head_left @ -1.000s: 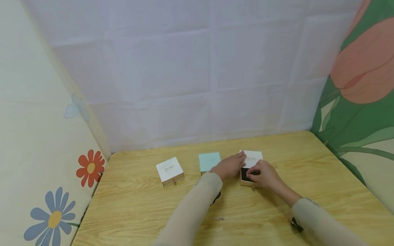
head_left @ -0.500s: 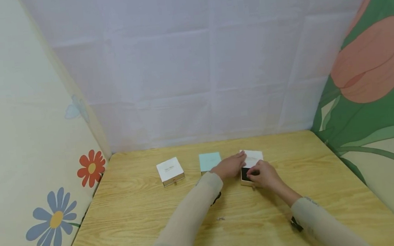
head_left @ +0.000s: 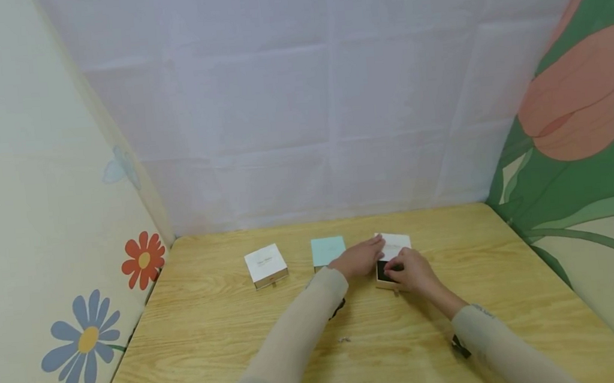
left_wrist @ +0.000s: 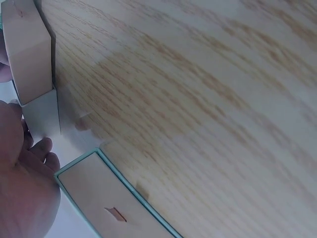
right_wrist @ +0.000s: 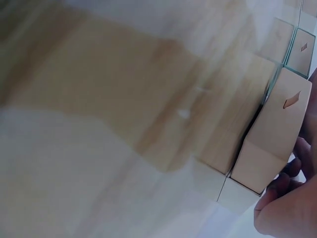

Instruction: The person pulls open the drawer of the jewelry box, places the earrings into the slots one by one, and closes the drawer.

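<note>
A white drawer-style gift box point(head_left: 397, 242) stands at the right of the row. Its drawer, with a black lining point(head_left: 382, 270), is pulled out toward the near side. My left hand point(head_left: 358, 258) rests on the left part of the white cover, its fingers reaching across. Over the drawer, the thumb and index finger of my right hand point(head_left: 413, 270) come together at the lining; whether anything lies between them is hidden. In the right wrist view, bent fingers point(right_wrist: 292, 168) lie along the beige drawer point(right_wrist: 270, 134). In the left wrist view the drawer point(left_wrist: 29, 54) sticks out of its sleeve.
A teal box point(head_left: 328, 249) sits left of the white one, partly behind my left hand. Farther left stands another white box point(head_left: 266, 264), drawer in. On the wooden table point(head_left: 200, 344) lies a tiny shiny thing point(head_left: 344, 339), too small to name. A pale curtain hangs behind.
Almost nothing differs; both hands stay at the right-hand white box, with the right fingertips shifting only slightly over the black lining.
</note>
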Motion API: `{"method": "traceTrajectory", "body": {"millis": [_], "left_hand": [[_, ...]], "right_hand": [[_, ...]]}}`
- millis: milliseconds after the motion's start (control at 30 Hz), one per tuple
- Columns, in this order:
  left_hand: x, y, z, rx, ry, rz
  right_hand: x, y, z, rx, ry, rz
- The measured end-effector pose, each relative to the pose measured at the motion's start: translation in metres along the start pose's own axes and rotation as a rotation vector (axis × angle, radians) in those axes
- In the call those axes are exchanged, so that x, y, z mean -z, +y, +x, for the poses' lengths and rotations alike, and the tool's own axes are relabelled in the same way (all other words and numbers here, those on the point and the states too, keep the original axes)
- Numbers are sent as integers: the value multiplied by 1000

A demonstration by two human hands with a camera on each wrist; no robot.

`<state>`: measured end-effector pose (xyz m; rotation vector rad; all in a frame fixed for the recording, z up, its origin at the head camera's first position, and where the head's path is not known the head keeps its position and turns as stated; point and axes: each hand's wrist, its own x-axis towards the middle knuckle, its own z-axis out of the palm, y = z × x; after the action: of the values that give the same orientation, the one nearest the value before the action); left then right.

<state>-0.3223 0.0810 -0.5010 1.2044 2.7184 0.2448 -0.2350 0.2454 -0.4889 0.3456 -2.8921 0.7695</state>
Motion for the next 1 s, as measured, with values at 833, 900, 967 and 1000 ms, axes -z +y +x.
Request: {"method": "traceTrajectory", "body": {"millis": [833,900,967,1000], "left_hand": [[2,3,0,-1,-6,40],[1,2,0,1,-8,31],[0,1,1,1,-10,32],[0,1,1,0,-10,33]], "right_hand": [[4,-2,-4,-3,-15,-15],[4,-3,-4,-8,-19,-19],[3,-3,-3,-8,-16,-21],[3,-4,-3,-9,-13,-19]]}}
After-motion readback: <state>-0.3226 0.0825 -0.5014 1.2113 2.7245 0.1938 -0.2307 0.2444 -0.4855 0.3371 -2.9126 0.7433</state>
